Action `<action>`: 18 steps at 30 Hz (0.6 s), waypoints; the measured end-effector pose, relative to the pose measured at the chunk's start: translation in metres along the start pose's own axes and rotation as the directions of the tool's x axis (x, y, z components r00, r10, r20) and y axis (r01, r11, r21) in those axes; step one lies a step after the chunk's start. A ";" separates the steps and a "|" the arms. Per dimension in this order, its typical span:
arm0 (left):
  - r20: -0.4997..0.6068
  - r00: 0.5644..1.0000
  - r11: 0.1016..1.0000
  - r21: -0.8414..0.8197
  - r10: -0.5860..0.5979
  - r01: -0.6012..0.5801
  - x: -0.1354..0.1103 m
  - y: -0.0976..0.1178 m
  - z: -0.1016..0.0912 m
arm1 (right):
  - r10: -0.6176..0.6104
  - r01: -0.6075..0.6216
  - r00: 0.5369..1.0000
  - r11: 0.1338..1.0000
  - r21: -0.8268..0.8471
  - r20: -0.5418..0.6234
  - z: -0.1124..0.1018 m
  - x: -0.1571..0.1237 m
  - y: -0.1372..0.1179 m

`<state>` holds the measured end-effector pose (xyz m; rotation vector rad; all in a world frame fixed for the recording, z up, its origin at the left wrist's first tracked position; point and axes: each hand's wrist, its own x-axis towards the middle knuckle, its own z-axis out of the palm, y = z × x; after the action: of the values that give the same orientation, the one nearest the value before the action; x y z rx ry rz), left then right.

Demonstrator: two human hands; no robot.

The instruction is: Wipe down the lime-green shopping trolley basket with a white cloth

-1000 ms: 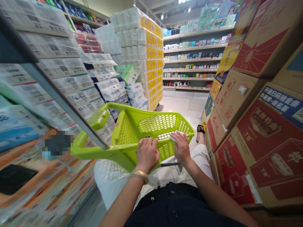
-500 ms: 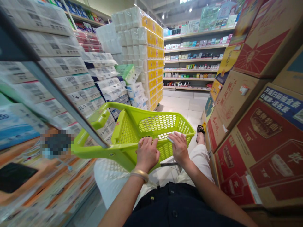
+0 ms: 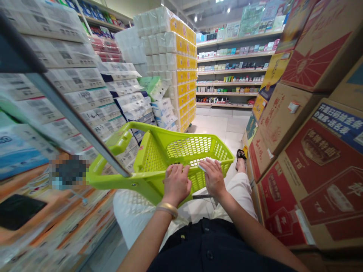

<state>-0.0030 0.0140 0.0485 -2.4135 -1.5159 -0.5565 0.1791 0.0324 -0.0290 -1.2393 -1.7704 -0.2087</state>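
Note:
A lime-green shopping cart with perforated basket walls stands in front of me. My left hand, with a gold bangle at its wrist, has its fingers curled over the near rim of the basket. Farther right on that rim, my right hand presses a white cloth or tissue, its fingers closed over it. Most of the cloth is hidden under the fingers. A grey metal bar slopes down to the left part of the cart rim.
Stacked white paper packs rise on the left, with yellow-sided toilet roll packs beyond. Red and brown cartons are piled close on my right. Stocked shelves stand at the back. A dark phone-like slab lies at left.
My right hand has slid slightly left along the rim with the white cloth. My left hand keeps its place, and the cart has not visibly moved.

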 end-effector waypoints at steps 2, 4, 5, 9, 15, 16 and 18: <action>0.001 1.000 1.000 -0.003 0.001 -0.001 -0.001 -0.001 0.000 | 0.001 -0.001 1.000 1.000 -0.010 -0.005 -0.002 0.000 0.005; 0.002 1.000 1.000 -0.005 0.002 -0.002 -0.001 -0.001 0.001 | 0.060 -0.062 0.997 0.997 -0.037 -0.057 -0.007 0.000 0.018; 0.002 1.000 1.000 -0.005 0.001 -0.001 -0.001 -0.002 0.001 | 0.100 -0.104 0.991 0.993 -0.048 -0.089 -0.009 0.000 0.025; -0.009 1.000 1.000 0.008 0.002 -0.002 -0.001 -0.002 0.003 | 0.165 -0.175 0.974 0.983 -0.053 -0.155 -0.010 -0.001 0.030; -0.016 1.000 1.000 0.020 0.012 -0.012 0.000 -0.002 0.003 | -0.012 0.012 1.000 1.000 0.001 -0.015 0.000 0.000 0.001; -0.017 1.000 1.000 0.017 0.012 -0.012 0.000 -0.002 0.003 | -0.012 0.012 1.000 1.000 -0.003 -0.014 -0.001 0.000 0.004; -0.020 1.000 1.000 0.011 0.011 -0.011 -0.001 -0.003 0.003 | 0.022 -0.023 0.999 1.000 -0.016 -0.038 -0.007 0.000 0.016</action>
<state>-0.0049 0.0159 0.0451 -2.3995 -1.4928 -0.5671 0.1962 0.0360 -0.0312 -1.2580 -1.7246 -0.2324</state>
